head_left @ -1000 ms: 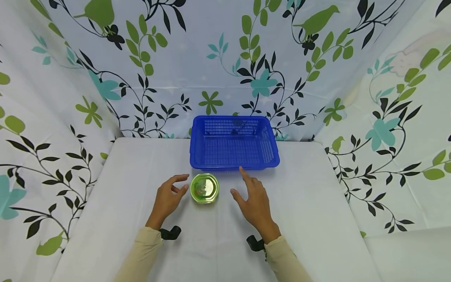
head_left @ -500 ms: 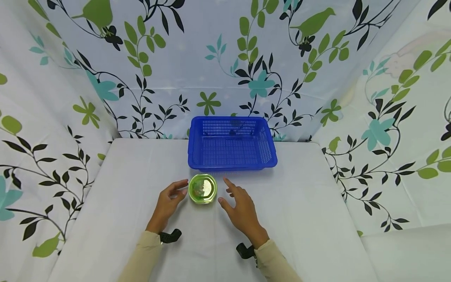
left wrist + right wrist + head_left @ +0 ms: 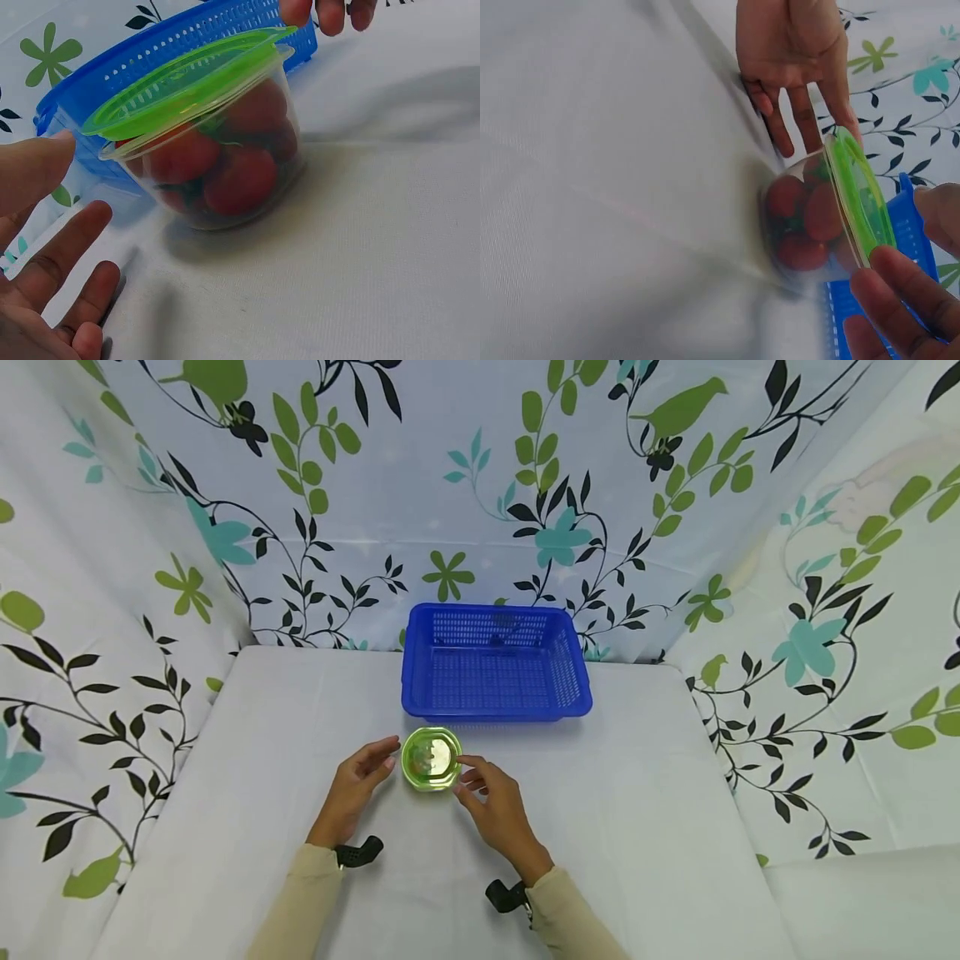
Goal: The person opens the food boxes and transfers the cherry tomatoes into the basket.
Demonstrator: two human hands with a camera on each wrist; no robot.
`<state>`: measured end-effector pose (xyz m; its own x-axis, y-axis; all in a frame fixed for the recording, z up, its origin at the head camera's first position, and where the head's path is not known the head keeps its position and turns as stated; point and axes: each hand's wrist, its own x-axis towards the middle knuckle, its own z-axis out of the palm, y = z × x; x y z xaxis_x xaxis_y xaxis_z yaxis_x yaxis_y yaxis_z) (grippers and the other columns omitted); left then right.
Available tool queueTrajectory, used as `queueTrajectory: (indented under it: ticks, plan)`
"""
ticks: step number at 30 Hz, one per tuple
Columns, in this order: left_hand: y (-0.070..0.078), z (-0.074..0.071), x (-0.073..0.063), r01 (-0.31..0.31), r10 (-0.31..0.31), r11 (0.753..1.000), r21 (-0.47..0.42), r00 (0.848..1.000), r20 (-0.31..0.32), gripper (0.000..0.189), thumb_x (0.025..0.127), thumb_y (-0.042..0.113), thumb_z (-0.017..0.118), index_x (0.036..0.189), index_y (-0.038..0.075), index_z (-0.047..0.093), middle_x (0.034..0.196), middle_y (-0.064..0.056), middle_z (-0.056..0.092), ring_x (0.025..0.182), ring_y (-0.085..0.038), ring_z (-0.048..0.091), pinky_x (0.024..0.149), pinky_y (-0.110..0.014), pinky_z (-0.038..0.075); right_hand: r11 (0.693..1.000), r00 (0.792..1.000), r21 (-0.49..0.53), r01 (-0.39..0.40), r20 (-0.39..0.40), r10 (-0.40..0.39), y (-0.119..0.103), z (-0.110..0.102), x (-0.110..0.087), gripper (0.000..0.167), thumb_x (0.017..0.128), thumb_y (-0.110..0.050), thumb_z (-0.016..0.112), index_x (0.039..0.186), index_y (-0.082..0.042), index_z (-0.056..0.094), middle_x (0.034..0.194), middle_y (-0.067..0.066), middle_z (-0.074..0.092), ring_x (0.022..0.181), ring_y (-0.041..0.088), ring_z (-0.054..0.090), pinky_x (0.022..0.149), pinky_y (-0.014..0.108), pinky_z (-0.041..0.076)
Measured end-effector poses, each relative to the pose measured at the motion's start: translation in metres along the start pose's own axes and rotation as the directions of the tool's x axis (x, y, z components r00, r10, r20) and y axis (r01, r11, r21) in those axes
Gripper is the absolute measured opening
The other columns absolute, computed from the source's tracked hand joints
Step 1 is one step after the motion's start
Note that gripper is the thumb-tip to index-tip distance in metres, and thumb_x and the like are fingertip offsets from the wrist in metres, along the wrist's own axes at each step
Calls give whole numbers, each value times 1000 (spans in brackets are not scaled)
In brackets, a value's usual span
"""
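A clear plastic food container [image 3: 296,142] stands on the white cloth, with red tomatoes [image 3: 241,180] showing through its wall. On top sits a see-through green lid [image 3: 432,759]; in the left wrist view a narrow band separates its edge from the container's rim. The left hand [image 3: 354,783] is just left of the container, fingers spread and slightly bent, apart from it. From the right, the right hand [image 3: 497,808] has its fingertips at the lid's edge; in the right wrist view they appear to touch it, thumb apart.
Behind the container stands a blue perforated plastic basket [image 3: 495,681], close to the patterned curtain [image 3: 345,477]. A white cloth covers the table [image 3: 637,793]. Dark wrist cameras sit at the left cuff and right cuff.
The right hand has moved left from beside the basket's front to the lid's edge. The left hand has stayed close to the container's left side. The container has not visibly moved.
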<state>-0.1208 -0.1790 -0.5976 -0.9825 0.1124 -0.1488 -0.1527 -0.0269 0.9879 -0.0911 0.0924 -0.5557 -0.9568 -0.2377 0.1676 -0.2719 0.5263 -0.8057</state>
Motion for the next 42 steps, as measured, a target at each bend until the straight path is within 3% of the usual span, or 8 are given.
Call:
queueTrajectory:
  ticks: [3, 8, 18, 28, 33, 37, 42]
  plan:
    - [2, -1, 0, 6, -6, 1000, -6, 1000, 13, 52, 107, 22, 66, 155, 7, 52, 161, -15, 52, 155, -29, 41, 107, -10, 46, 1000, 1000, 17, -7, 4, 7, 0, 5, 2, 38, 101, -17, 74, 138, -21, 67, 106, -2, 74, 99, 15, 72, 84, 38, 62]
    - [2, 0, 1, 45, -45, 999, -5, 999, 6, 51, 105, 23, 69, 153, 10, 56, 160, -12, 54, 148, -25, 47, 106, -12, 47, 999, 1000, 23, -26, -1, 26, 0, 10, 4, 32, 100, -17, 74, 131, -23, 71, 101, -5, 72, 95, 12, 70, 80, 27, 59]
    - [0, 6, 0, 56, -55, 998, 30, 998, -24, 51, 101, 24, 75, 149, 11, 61, 154, -8, 60, 144, -22, 50, 116, -17, 34, 992, 997, 94, -80, -7, 81, 0, 14, 5, 27, 99, -13, 74, 126, -18, 74, 98, 1, 72, 91, 15, 69, 79, 25, 59]
    - [-1, 8, 0, 44, -43, 999, 29, 999, -20, 49, 102, 22, 73, 149, 10, 61, 156, -12, 58, 149, -24, 47, 129, -40, 24, 974, 990, 182, -136, -19, 142, 3, 19, 9, 25, 98, -9, 75, 122, -17, 78, 97, 5, 74, 87, 11, 65, 79, 23, 56]
    - [1, 8, -1, 31, -30, 999, 31, 999, -9, 50, 103, 22, 72, 150, 8, 60, 156, -14, 58, 149, -24, 47, 134, -45, 19, 957, 982, 230, -178, -21, 188, 1, 22, 14, 23, 98, -9, 75, 119, -18, 79, 95, 5, 74, 86, 9, 64, 80, 22, 55]
    - [0, 8, -1, 38, -38, 999, 21, 999, -16, 49, 102, 23, 73, 148, 10, 61, 155, -13, 59, 150, -24, 46, 135, -47, 16, 924, 972, 317, -215, -25, 235, 2, 26, 15, 22, 98, -7, 75, 117, -17, 80, 94, 8, 74, 83, 9, 63, 75, 20, 53]
    - [-2, 7, 0, 40, -40, 999, 19, 999, -13, 49, 101, 23, 74, 147, 10, 62, 155, -11, 60, 150, -23, 46, 133, -41, 22, 891, 967, 397, -219, -33, 252, 6, 27, 14, 22, 97, -5, 75, 116, -15, 80, 95, 14, 73, 82, 11, 63, 72, 16, 51]
